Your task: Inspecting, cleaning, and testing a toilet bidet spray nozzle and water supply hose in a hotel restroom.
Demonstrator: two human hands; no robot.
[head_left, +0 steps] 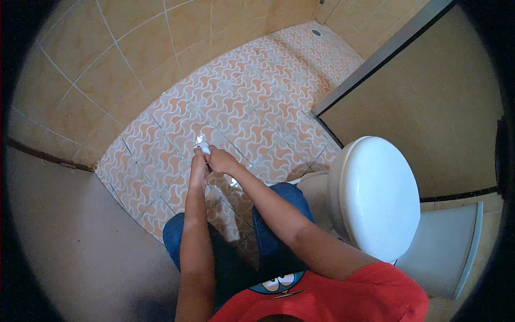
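Both of my hands meet low over the tiled floor, in front of my knees. A small white object with a rounded end sticks out past my fingers; most of it is hidden, so its kind cannot be made out. My left hand is closed around its lower part. From the right, my right hand presses against it with curled fingers, touching the left hand.
At my right stands a white toilet with its lid down and its tank behind. A framed shower panel rises beyond it. Patterned wet-looking floor tiles run to a drain; a tiled wall borders the far left.
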